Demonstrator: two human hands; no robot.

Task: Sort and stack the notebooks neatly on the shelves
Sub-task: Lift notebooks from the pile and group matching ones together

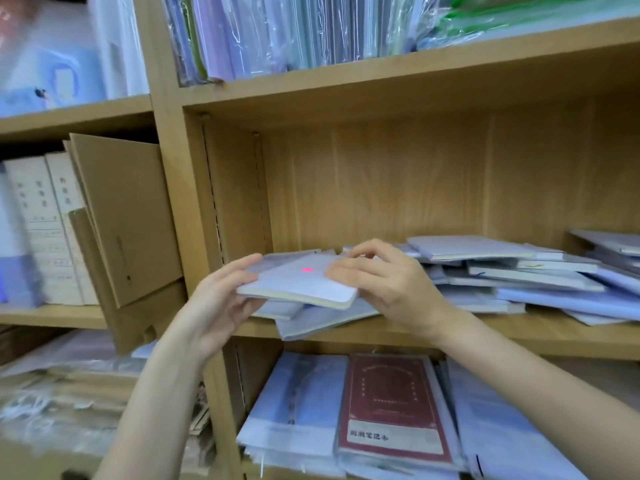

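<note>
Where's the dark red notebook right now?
Head view, bottom shelf, centre-right: the dark red notebook lies cover-up between pale blue notebooks, below the right hand.

Notebook heap [519, 271] blocks shelf floor (room above).

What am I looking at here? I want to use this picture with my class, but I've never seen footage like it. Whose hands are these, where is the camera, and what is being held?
There is no machine here. A person wears one camera on the head, looking forward and down, so the two arms reaching in are their own. The left hand and right hand hold a pale lavender notebook by its two ends, above the wooden middle shelf. On that shelf lies an untidy pile of similar notebooks. The shelf below holds a dark red notebook among pale blue ones.
</note>
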